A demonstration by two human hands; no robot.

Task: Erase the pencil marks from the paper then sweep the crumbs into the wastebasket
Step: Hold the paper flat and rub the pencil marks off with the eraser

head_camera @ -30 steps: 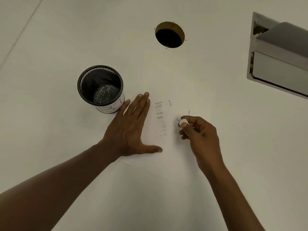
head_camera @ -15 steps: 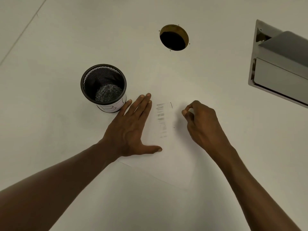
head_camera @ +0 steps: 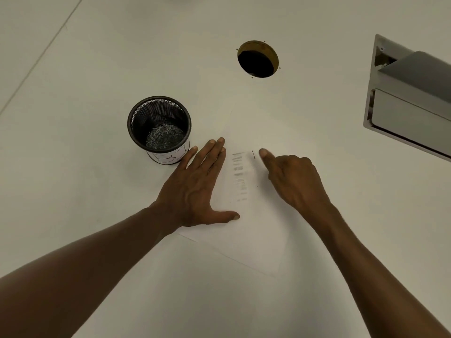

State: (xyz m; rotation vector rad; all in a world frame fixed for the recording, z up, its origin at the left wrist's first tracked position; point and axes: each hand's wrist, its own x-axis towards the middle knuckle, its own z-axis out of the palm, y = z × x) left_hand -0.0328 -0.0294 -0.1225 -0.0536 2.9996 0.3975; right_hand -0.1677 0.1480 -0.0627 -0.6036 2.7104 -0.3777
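The paper (head_camera: pixel 246 230) lies flat on the white worktop (head_camera: pixel 97 69). The left hand (head_camera: pixel 195 186) presses on the left part of the paper, its fingers (head_camera: pixel 214 152) straight and close together, the thumb spread toward the person. Just right of these fingers, a column of smudged pencil marks (head_camera: pixel 239 176) runs down the paper, and one short dark stroke (head_camera: pixel 253 154) stands beside its top. The right hand (head_camera: pixel 292 181) is over the paper, right of the marks; its blurred fingertip points at the stroke, the other fingers are curled, and whether they hold something I cannot tell. The black mesh wastebasket (head_camera: pixel 159 129) stands just left of the paper, near the left fingertips, with grey shreds inside.
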